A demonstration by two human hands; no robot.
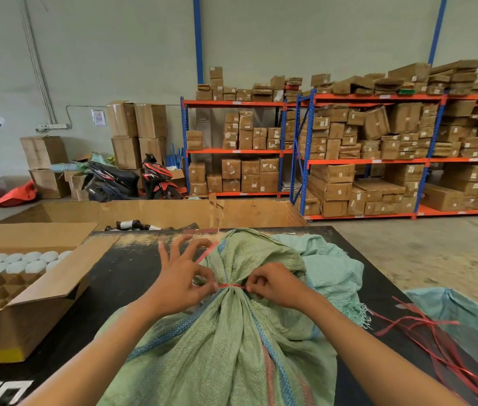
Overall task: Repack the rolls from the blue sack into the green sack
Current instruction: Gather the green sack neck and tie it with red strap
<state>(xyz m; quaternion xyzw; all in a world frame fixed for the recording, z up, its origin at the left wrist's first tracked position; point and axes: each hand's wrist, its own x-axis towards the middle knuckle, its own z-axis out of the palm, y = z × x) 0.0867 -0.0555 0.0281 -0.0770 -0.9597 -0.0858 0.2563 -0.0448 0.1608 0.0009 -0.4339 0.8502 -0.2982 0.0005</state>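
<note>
Green sack (231,341) lies at six o'clock on the black worktop (120,282), neck gathered. Both hands pinch the red string (229,286) around it — left hand (180,284) at nine o'clock of the neck, right hand (275,285) at three.

The tied sack (231,347) lies on the table (120,276) at lower centre. An open carton (27,288) sits at left, loose straps (436,341) at right, another sack (331,268) just behind, shelving racks (378,156) in the upper right.
</note>
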